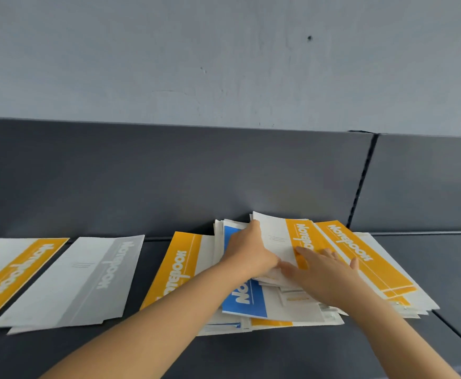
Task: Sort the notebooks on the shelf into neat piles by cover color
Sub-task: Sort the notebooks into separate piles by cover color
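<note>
A loose heap of notebooks [292, 305] lies on the dark shelf, right of centre. On top is a white notebook with an orange band [275, 236]. My left hand [247, 250] grips its left edge, fingers over the cover. My right hand [322, 269] lies flat on its orange band, fingers spread. Under my left hand sits a blue notebook [247, 299]. Another orange notebook [360, 255] fans out to the right, and one more orange notebook [174, 266] lies at the heap's left side. Further left lie a grey notebook [81, 280] and an orange notebook [13, 272], each apart.
The dark grey shelf [251, 359] has an upright back panel [169, 173] right behind the heap. A vertical seam [363, 181] splits the panel at the right. A pale wall rises above. Bare shelf surface shows in front of the notebooks.
</note>
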Tool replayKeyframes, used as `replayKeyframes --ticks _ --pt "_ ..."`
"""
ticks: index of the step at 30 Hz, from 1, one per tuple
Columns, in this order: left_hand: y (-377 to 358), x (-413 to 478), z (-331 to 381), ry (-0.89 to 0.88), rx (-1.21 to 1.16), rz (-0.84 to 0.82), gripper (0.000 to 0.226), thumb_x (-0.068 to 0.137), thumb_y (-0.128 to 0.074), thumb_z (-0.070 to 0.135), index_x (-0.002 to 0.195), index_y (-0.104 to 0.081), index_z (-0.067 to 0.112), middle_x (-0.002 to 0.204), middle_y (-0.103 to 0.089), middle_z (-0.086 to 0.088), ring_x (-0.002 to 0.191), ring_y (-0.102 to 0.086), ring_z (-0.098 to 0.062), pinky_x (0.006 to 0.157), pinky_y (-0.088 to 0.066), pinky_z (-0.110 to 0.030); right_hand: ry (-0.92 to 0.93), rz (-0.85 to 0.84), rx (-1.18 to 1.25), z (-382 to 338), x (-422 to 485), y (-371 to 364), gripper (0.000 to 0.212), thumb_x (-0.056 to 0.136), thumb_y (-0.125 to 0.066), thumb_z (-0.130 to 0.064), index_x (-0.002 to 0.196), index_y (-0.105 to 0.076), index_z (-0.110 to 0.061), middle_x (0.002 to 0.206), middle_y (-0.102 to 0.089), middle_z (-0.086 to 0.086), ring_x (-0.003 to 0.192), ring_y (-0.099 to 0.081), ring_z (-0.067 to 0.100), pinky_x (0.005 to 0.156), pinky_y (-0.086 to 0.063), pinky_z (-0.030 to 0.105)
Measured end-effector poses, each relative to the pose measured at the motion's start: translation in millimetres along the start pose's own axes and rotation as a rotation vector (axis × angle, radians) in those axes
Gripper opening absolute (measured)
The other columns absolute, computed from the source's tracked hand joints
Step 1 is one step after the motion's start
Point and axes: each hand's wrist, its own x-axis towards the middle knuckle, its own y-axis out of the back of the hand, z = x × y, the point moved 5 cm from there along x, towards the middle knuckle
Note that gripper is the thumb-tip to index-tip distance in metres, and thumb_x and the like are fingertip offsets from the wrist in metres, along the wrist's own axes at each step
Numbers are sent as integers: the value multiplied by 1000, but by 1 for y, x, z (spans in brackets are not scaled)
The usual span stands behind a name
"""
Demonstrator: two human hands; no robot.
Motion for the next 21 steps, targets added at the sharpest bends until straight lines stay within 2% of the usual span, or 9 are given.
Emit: replayKeyframes --ticks 4,7,10,12,14,16,17,18,21 --pt "6 -6 -5 -49 -83 41 68 77 -75 21 135 -41 21 127 -52 -5 119 -50 -24 90 -51 -33 -24 -40 -16 -10 3 1 64 91 -13 -67 146 -24 -36 154 -27 10 144 -19 29 113 -5 56" --pt "11 -11 -11 -61 -109 38 79 78 -75 22 146 -33 24 137 -40 -7 127 -43 -24 99 -44 -32 22 -90 -19 -17 8 -3 52 97 -13 -48 146 -25 -34 155 -26 8 142 -21 33 113 -14 55" --pt "12 -12 -17 -67 -130 30 82 77 -77 26 147 -32 28 137 -38 -7 129 -42 -25 102 -42 -32 66 -34 -11 -25 7 0 50 100 -24 -29 148 -13 -30 152 -26 2 135 -33 32 109 -31 48" --pt "11 -13 -19 -80 -145 22 84 78 -77 26 148 -31 29 138 -37 -7 129 -41 -26 103 -42 -34 56 -3 20 -28 6 2 55 100 -32 -25 149 -6 -29 151 -26 2 134 -36 30 109 -35 42" --pt "10 -15 -20 -108 -207 19 82 80 -76 19 148 -31 29 140 -38 -6 129 -42 -26 102 -45 -37 45 10 27 -30 7 2 55 101 -34 -30 149 -6 -27 149 -30 4 131 -39 29 107 -36 41" --pt "10 -16 -19 -131 -353 3 80 81 -71 6 147 -31 30 140 -44 -2 125 -47 -24 97 -51 -39 -26 -13 132 -36 5 3 56 98 -30 -52 142 -28 -18 138 -44 13 112 -50 29 97 -41 37" --pt "12 -15 -18 -127 -448 -5 78 81 -68 1 145 -33 29 139 -47 1 121 -50 -20 93 -52 -37 -17 -32 172 -40 3 1 66 91 -27 -64 131 -40 -13 130 -50 18 100 -52 28 89 -42 35" --pt "14 -14 -18 -103 -544 -14 76 80 -66 -2 142 -35 28 136 -50 3 117 -52 -17 90 -52 -33 -21 -1 257 -44 0 3 67 88 -27 -67 127 -43 -15 127 -52 20 96 -53 26 85 -42 34" --pt "35 -12 -24 0 -776 -21 70 79 -64 -8 139 -42 21 127 -58 -1 114 -58 -20 88 -51 -31 -5 98 442 -58 -11 15 56 95 -33 -58 140 -35 -25 138 -47 9 117 -49 28 95 -36 36"
